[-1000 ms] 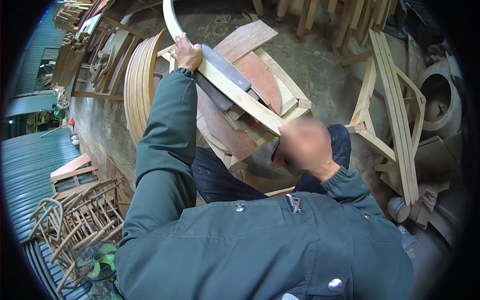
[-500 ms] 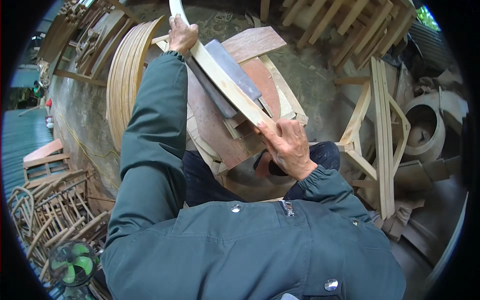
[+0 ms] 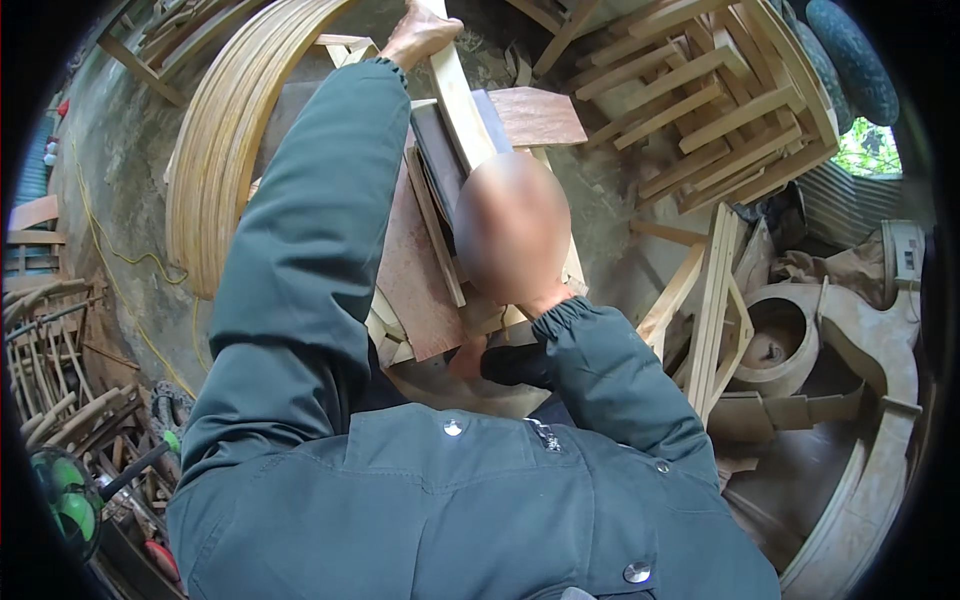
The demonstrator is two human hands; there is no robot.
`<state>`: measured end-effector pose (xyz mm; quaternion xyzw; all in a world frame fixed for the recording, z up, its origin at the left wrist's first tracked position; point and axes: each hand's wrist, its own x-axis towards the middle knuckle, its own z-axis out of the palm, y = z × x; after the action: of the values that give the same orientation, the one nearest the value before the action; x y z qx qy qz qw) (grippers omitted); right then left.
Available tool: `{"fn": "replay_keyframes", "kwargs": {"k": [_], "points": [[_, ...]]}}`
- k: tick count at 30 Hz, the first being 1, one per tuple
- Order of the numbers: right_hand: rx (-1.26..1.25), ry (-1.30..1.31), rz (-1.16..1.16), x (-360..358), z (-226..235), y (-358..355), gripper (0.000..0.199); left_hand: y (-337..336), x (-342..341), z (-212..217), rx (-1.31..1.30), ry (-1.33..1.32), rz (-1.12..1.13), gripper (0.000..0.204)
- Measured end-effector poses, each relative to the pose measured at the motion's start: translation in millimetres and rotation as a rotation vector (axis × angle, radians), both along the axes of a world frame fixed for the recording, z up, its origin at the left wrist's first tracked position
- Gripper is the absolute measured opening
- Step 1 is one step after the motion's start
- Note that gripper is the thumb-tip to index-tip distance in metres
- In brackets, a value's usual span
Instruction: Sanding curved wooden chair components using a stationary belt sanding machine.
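My left hand (image 3: 415, 35) is stretched far forward at the top edge and grips a long pale wooden strip (image 3: 455, 95). The strip runs back toward me over a stack of wooden boards and a reddish plywood sheet (image 3: 420, 270) resting in front of my lap. A dark flat block (image 3: 440, 150) lies beside the strip on the stack. My right hand (image 3: 512, 240) shows only as a blur over the near end of the strip and appears to clasp it. Both arms are in dark green jacket sleeves.
Several bent wooden hoops (image 3: 215, 130) lean at the left. Stacked wooden frames (image 3: 700, 100) fill the upper right, and upright slats (image 3: 715, 290) stand beside my right arm. Round wooden forms (image 3: 780, 340) sit at the right. A green fan (image 3: 60, 500) and loose sticks are at the lower left.
The strip has swung from a diagonal to nearly straight ahead. My left hand has reached farther forward, and my right hand has moved up and left along the strip.
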<state>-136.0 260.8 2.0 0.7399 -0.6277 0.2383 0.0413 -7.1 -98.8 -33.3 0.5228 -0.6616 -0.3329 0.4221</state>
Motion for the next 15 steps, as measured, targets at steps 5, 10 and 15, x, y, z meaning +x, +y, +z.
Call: {"fn": "replay_keyframes", "kwargs": {"k": [5,10,15], "points": [[-0.049,0.033,-0.01,19,-2,-44,0.048,-30,11,-15,0.016,-0.052,0.002,0.074],[-0.086,0.079,-0.041,16,-1,-80,0.045,-26,3,20,0.169,-0.241,0.002,0.09],[-0.095,0.111,-0.023,19,-3,-76,0.047,-3,13,34,0.175,-0.418,0.089,0.097]]}}
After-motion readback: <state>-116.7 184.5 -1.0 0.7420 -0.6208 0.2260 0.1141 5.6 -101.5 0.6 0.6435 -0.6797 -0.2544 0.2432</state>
